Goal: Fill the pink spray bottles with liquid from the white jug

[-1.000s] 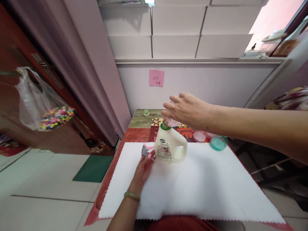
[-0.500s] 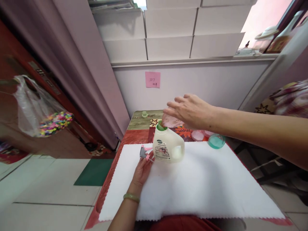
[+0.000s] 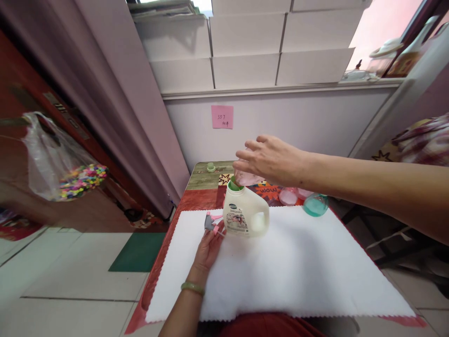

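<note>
A cream-white detergent jug (image 3: 251, 206) with a green spout (image 3: 235, 184) in its uncapped mouth stands upright on the white mat. My right hand (image 3: 268, 161) is closed round a clear, pinkish bottle (image 3: 248, 178), tilted so that its mouth end is at the spout. The bottle's opening is hidden, and I see no stream of liquid. My left hand (image 3: 207, 250) is closed on a pink and grey trigger spray head (image 3: 211, 222) beside the jug's lower left side. Its fingertips are close to the jug; whether they touch it I cannot tell.
A green cap (image 3: 211, 167) sits at the table's back left. Pink round containers (image 3: 288, 196) and a teal one (image 3: 316, 206) stand at the back right. The white mat (image 3: 298, 276) covers the table's front. A pink note (image 3: 222, 117) is on the wall behind.
My right hand and the pinkish bottle have shifted slightly left over the jug's mouth. My left hand, the spray head and the jug are almost where they were.
</note>
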Action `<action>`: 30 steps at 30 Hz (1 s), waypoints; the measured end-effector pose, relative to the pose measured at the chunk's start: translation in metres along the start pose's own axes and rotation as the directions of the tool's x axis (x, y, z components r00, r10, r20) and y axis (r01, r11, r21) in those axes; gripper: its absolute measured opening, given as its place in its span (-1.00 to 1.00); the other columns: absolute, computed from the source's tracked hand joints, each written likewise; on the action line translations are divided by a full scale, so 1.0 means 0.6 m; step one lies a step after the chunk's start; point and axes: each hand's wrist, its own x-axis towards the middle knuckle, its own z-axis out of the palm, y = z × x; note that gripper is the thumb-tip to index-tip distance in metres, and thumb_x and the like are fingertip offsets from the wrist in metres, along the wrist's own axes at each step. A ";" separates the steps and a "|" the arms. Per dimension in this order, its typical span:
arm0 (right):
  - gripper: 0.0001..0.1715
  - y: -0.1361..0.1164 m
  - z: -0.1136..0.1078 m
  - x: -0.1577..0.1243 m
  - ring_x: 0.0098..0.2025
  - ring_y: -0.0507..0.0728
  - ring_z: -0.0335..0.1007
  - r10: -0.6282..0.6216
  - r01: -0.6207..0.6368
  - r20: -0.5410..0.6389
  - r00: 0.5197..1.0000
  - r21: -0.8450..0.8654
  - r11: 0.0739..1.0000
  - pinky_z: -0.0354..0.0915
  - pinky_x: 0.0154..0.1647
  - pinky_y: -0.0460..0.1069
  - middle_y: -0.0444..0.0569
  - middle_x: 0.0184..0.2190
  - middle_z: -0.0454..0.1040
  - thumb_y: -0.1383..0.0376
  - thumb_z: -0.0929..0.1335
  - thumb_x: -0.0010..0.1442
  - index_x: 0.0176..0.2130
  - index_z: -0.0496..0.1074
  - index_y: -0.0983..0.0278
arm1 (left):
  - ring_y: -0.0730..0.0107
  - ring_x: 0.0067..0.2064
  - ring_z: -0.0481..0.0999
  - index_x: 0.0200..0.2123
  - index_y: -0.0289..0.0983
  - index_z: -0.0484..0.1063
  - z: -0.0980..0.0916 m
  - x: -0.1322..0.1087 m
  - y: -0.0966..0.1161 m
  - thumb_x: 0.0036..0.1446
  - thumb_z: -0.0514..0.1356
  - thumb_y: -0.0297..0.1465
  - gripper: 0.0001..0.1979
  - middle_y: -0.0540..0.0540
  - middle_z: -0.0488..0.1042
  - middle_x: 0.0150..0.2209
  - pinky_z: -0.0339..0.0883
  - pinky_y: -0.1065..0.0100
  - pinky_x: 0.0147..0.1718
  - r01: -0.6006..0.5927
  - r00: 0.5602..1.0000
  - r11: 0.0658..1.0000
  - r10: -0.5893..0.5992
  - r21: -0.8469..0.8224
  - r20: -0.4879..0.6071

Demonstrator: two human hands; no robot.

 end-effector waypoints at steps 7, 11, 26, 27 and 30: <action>-0.56 0.002 0.000 -0.002 -0.06 0.18 0.28 0.011 -0.011 0.022 1.000 0.025 1.000 0.10 -0.15 0.03 -0.02 -0.04 0.45 0.36 0.35 0.32 0.17 0.32 0.20 | 0.06 0.40 0.32 -0.18 -0.14 0.62 0.001 0.001 0.000 0.14 0.42 -0.31 -0.83 -0.14 0.60 0.12 -0.02 -0.05 0.45 0.002 1.000 1.000 -0.002 0.000 -0.006; -0.61 0.001 0.007 -0.004 -0.08 0.16 0.29 0.011 -0.011 -0.020 1.000 0.014 1.000 0.10 -0.16 0.03 -0.02 -0.07 0.46 0.36 0.34 0.34 0.15 0.33 0.21 | 0.07 0.39 0.33 -0.14 -0.13 0.62 -0.001 0.002 -0.001 0.16 0.41 -0.31 -0.82 -0.14 0.61 0.12 0.00 -0.04 0.44 0.008 1.000 1.000 -0.008 0.003 -0.013; -0.50 0.002 0.026 -0.013 -0.04 0.19 0.35 0.023 -0.023 -0.004 1.000 0.082 0.996 0.17 -0.14 0.04 0.02 -0.02 0.48 0.39 0.38 0.27 0.18 0.33 0.24 | 0.07 0.31 0.44 -0.22 -0.17 0.60 0.016 0.001 0.000 0.09 0.45 -0.38 -0.83 -0.14 0.62 0.09 0.09 -0.03 0.40 0.008 0.998 1.000 -0.009 -0.011 -0.068; -0.49 0.004 0.030 -0.015 -0.02 0.20 0.36 0.030 -0.027 -0.020 0.999 0.106 0.994 0.20 -0.12 0.04 0.01 0.00 0.49 0.39 0.39 0.26 0.19 0.33 0.24 | 0.07 0.31 0.45 -0.23 -0.17 0.60 0.018 0.000 0.000 0.08 0.45 -0.38 -0.83 -0.14 0.62 0.08 0.11 -0.03 0.40 0.008 0.997 1.000 -0.009 -0.016 -0.081; -0.44 0.007 0.041 -0.043 0.10 0.25 0.38 0.147 -0.111 -0.146 0.978 0.230 0.967 0.27 -0.01 0.08 0.01 0.13 0.47 0.33 0.39 0.29 0.25 0.31 0.20 | 0.11 0.25 0.51 -0.24 -0.20 0.60 0.023 -0.007 0.004 0.11 0.42 -0.40 -0.87 -0.16 0.64 0.05 0.22 -0.02 0.34 -0.004 0.989 0.999 -0.001 -0.034 -0.146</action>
